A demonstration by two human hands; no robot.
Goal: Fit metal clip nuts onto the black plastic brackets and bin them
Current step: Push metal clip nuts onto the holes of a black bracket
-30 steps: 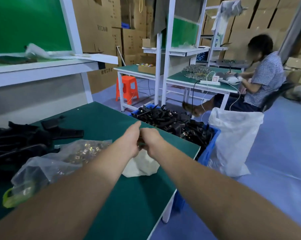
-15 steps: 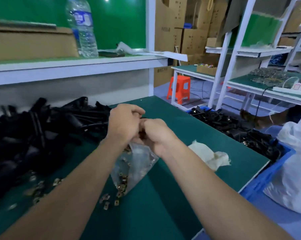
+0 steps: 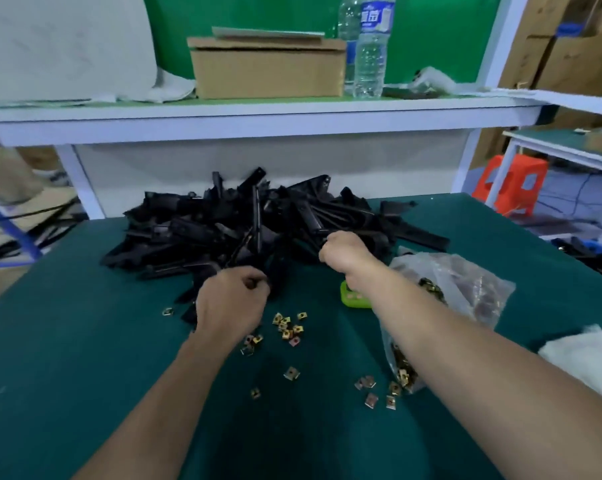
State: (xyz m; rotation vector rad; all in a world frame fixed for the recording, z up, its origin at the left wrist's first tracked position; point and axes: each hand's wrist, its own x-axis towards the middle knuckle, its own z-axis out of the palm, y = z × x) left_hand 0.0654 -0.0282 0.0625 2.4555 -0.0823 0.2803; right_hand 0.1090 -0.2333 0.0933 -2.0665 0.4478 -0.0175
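**Worktable, seen from the head.** We see a loose pile of brackets [image 3: 258, 223] heaped at the far middle of the table [image 3: 85, 341], whose top is a dull green mat. The brackets are long, flat strips of matt black moulded plastic. Their long axes fan out every way, and one strip stands nearly upright.

Small square clip nuts [image 3: 287, 329] of shiny, brass-coloured folded metal lie scattered on the mat nearer than the pile, between the two forearms. More fill a crinkled clear bag [image 3: 466, 282] at the right.

The left hand [image 3: 230, 301] sits at the pile's near edge, its fingers curled and its thumb closed against them on a bracket [image 3: 188, 311]. We read this bracket's long axis as running from near left to far right under the palm.

The right hand [image 3: 344, 252] reaches into the pile's right side with its fingers curled under. We cannot tell whether they hold anything.
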